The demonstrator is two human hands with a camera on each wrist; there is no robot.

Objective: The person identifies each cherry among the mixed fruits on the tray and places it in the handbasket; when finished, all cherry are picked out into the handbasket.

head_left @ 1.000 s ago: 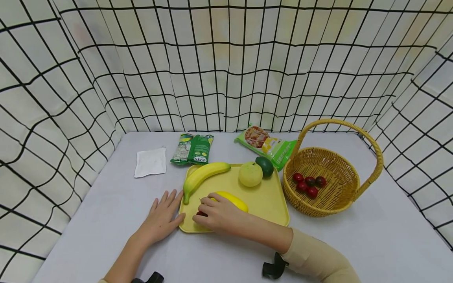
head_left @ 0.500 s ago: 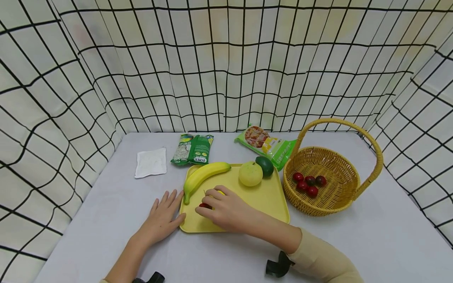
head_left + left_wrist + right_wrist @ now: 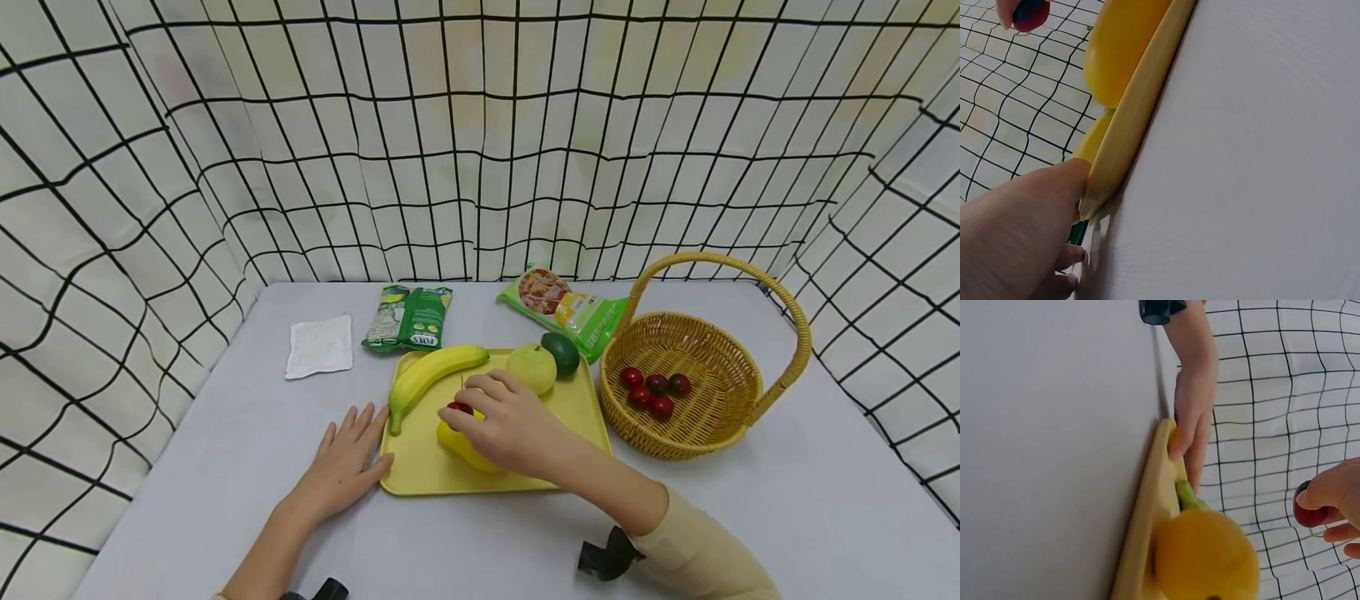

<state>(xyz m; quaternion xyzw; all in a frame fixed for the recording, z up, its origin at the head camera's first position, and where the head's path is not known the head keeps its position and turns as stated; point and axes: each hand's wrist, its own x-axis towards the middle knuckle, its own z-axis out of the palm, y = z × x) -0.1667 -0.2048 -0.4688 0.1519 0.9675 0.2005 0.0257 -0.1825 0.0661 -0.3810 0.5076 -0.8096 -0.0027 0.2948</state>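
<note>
My right hand [image 3: 510,421] pinches a dark red cherry [image 3: 1309,512] between thumb and fingers, its thin stem showing. In the right wrist view the cherry is raised above the yellow tray [image 3: 416,471]. Below that hand, a smooth yellow mango-like fruit [image 3: 461,446] lies on the tray, partly hidden in the head view. My left hand [image 3: 341,458] lies flat with spread fingers at the tray's left side, its thumb touching the rim. A banana [image 3: 431,377] occupies the tray's back left. A pale green round fruit [image 3: 534,367] and a dark green avocado-like fruit [image 3: 562,354] sit back right.
Right of the tray stands a wicker basket [image 3: 660,437] with a tall handle and several cherries [image 3: 656,385] inside. Behind the tray lie a green snack packet [image 3: 408,317] and a light green food bag [image 3: 570,308]. A white square packet [image 3: 318,346] is back left.
My right hand has lifted the cherry and carried it right and away from me, across the yellow fruit, whose front left end now shows. My left hand stays in place.
</note>
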